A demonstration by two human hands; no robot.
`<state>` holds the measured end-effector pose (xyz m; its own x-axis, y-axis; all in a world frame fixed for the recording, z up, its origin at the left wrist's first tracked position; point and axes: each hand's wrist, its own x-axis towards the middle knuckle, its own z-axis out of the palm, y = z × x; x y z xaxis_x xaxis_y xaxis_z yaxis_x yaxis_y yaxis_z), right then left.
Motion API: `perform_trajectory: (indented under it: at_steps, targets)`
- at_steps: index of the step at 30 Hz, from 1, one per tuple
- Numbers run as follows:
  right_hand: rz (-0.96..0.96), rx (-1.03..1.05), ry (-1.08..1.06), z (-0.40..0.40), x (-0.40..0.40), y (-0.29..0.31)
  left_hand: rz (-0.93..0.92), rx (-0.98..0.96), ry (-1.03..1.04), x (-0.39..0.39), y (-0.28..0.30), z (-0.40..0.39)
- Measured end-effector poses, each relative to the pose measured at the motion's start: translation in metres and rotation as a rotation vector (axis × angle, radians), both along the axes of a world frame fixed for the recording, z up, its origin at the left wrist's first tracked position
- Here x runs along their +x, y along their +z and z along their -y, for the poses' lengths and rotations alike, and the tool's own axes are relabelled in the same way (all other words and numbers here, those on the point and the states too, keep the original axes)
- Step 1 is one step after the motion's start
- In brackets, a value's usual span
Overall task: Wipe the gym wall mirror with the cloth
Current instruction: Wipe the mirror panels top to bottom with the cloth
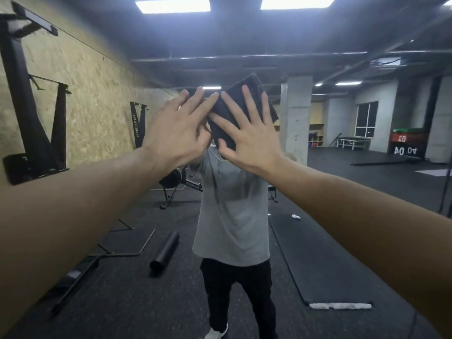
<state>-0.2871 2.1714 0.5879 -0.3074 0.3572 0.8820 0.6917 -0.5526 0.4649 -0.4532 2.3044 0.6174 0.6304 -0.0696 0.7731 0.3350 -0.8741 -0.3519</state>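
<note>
A dark cloth (pixel 241 113) is pressed flat against the mirror (pixel 342 167), high up in the middle. It is held there by the right hand (pixel 247 135), whose fingers are straight and spread wide apart. The left hand (pixel 178 133) is also flat, fingers straight, touching the cloth's left edge. A grey shirt (pixel 232 211) and a black roller (pixel 165 250) are seen in the glass.

Both arms are bare, with no sleeves. The left hand (pixel 178 133) and right hand (pixel 247 140) wear no gloves, rings or watch.
</note>
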Motion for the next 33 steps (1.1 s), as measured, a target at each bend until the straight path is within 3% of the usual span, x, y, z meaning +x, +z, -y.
perform_trajectory:
  at_steps: [4,8,12,17,21,24,28,33]
  targets:
    - [0.08,-0.246,-0.042,0.009,0.005,-0.032,-0.039,0.013,0.065,-0.004,0.003,0.005]
    - [0.127,-0.31,-0.072,0.022,0.017,-0.034,-0.062,-0.036,0.071,-0.004,0.005,0.011]
    - [-0.003,-0.111,-0.098,0.048,0.026,-0.012,-0.076,-0.084,0.081,-0.008,0.005,0.017]
    - [-0.334,0.244,-0.162,0.071,0.032,-0.005,-0.112,-0.158,0.047,-0.012,0.008,0.024]
    - [-0.437,0.322,-0.16,0.038,0.007,0.008,-0.062,-0.269,-0.043,-0.02,0.013,0.028]
    - [-0.313,0.215,-0.122,0.011,-0.008,0.015,0.026,-0.253,-0.139,-0.022,0.013,0.021]
    - [-0.028,-0.098,-0.023,-0.013,-0.013,-0.001,0.093,-0.252,-0.195,-0.018,0.011,0.027]
    - [0.012,-0.184,0.004,0.024,0.014,-0.009,0.028,-0.104,-0.142,0.002,0.005,0.048]
